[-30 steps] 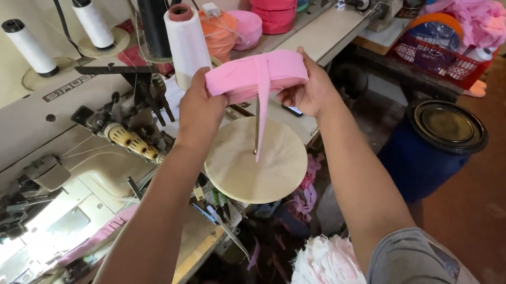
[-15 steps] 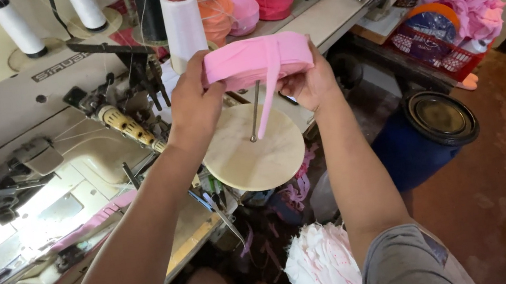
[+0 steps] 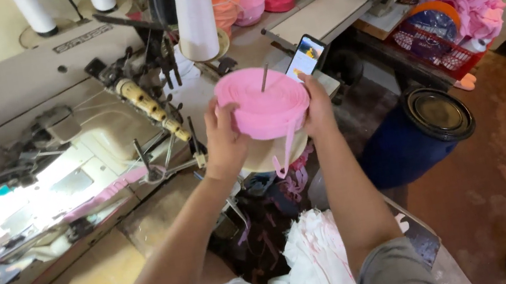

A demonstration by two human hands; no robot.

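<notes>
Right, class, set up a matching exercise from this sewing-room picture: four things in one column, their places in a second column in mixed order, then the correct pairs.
Things:
1. pink tape roll
2. white thread cone
3. phone
4. blue barrel

Places:
A. on the floor, right of the table
B. between the left hand and the right hand
C. propped on the table behind the roll
D. upright on the machine table, beyond the roll

Pairs: 1-B, 2-D, 3-C, 4-A
</notes>
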